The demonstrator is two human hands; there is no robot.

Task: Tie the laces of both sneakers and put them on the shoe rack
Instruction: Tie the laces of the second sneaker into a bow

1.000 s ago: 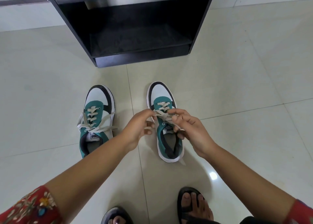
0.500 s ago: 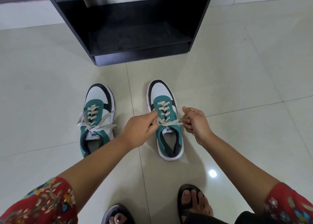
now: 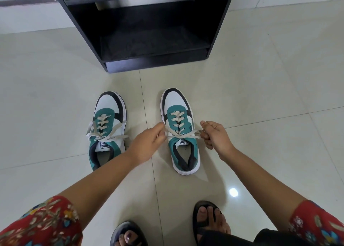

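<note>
Two teal, white and black sneakers stand side by side on the tiled floor, toes toward a black shoe rack [image 3: 217, 31]. The left sneaker [image 3: 108, 126] has its cream laces tied in a bow. Over the right sneaker [image 3: 181, 132] both hands pinch lace ends: my left hand [image 3: 149, 143] holds the lace [image 3: 181, 135] at the shoe's left side, my right hand [image 3: 216, 136] holds it at the right side. The lace runs taut across the tongue between them.
The rack's lower shelf [image 3: 152, 42] is open and dark, a short way beyond the toes. My two feet in black sandals [image 3: 210, 223] stand at the bottom edge. Pale glossy floor tiles [image 3: 260, 96] spread on all sides.
My hands were together over the right sneaker's laces; they have drawn apart sideways, pulling the lace taut across the shoe. The left sneaker has not moved.
</note>
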